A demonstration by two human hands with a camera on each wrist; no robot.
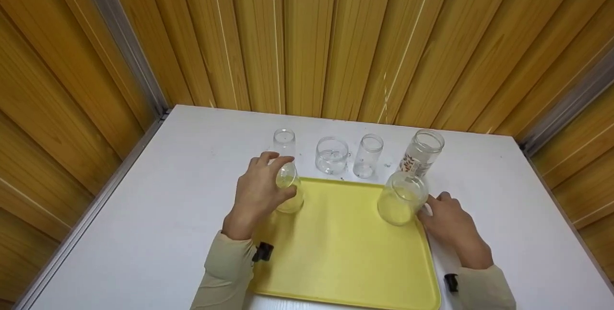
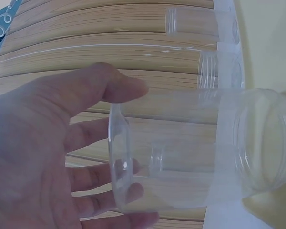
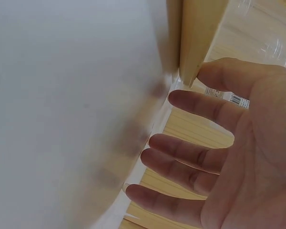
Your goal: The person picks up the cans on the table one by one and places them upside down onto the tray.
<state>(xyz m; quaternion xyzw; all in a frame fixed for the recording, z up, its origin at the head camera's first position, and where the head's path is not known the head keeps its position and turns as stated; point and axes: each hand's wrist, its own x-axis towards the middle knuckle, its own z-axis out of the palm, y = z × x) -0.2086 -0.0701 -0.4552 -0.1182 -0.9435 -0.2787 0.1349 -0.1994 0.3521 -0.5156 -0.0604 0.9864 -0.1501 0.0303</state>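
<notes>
One clear jar (image 2: pixel 181 157), upright, long axis vertical, at the far left corner of the yellow tray (image 1: pixel 345 247); which end is the mouth I cannot tell. Walls smooth, colourless; I see the planks through them. Left hand (image 1: pixel 259 185): thumb and fingers apart, curved about the jar's upper end; whether they press it, my remote views do not settle. Right hand (image 1: pixel 448 223): fingers spread, nearly straight, thumb touching the tray's right edge. Next to it, a second jar (image 1: pixel 395 211), upright. On the worktop (image 1: pixel 158 214) behind: a squat jar (image 1: pixel 331 159), a slim jar (image 1: pixel 367 160), a patterned jar (image 1: pixel 415 161).
</notes>
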